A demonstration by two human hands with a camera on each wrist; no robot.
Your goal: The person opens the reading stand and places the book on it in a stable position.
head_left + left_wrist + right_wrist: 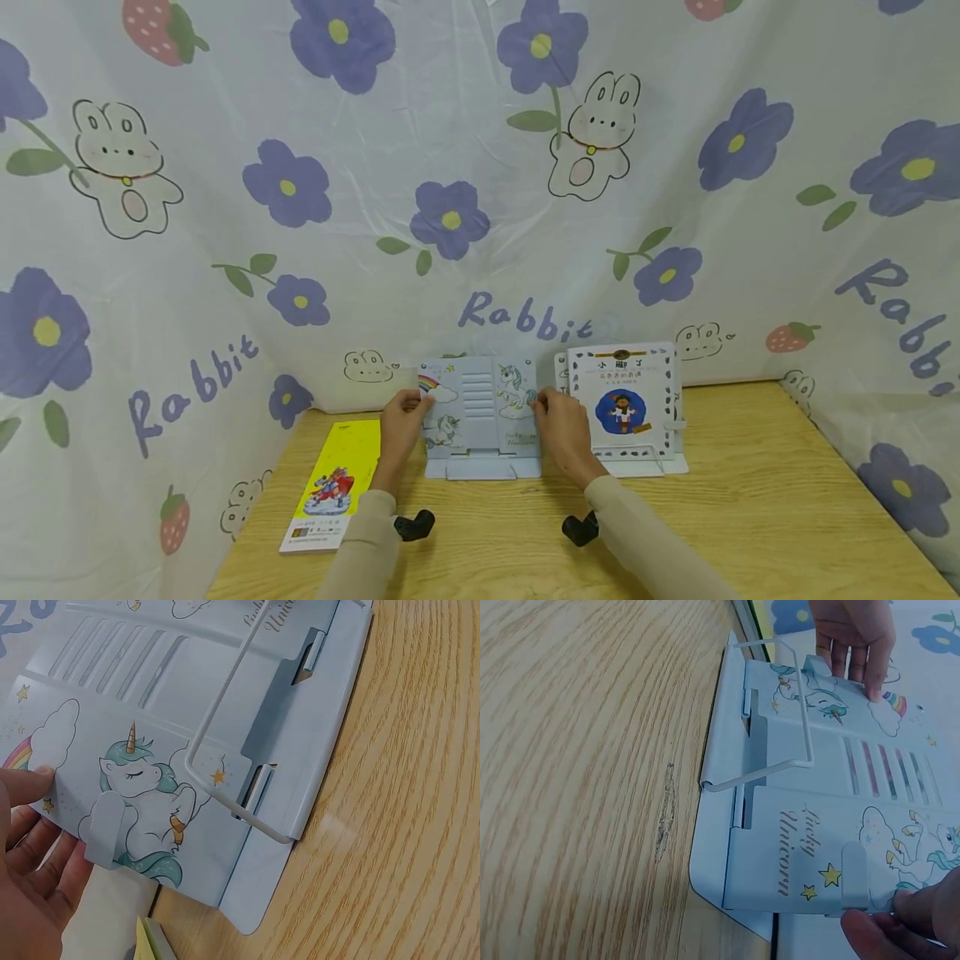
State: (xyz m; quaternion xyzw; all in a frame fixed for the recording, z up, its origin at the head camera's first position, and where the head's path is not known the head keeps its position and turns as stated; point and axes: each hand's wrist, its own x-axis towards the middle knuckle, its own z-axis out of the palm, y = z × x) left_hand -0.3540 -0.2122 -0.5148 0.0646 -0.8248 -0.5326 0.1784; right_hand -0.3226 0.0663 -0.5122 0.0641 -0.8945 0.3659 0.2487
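A pale blue metal book stand (pixel 480 408) printed with unicorns, clouds and a rainbow stands propped up on the table. Its left side edge is pinched by my left hand (pixel 402 425), thumb on the front and fingers behind, as the left wrist view shows. On the opposite edge my right hand (pixel 564 429) grips with thumb and fingers beside a small side clip (pixel 854 876). A bent wire holder (pixel 217 697) lies across the lower front of the stand. Several slots (pixel 889 769) run through the back panel.
To the left, a yellow book (pixel 352 467) lies flat on the wooden table (pixel 487 550). Close by on the right, a second stand (pixel 675 462) holds an upright white children's book (pixel 585 408). Behind everything hangs a rabbit-and-flower curtain (pixel 375 292).
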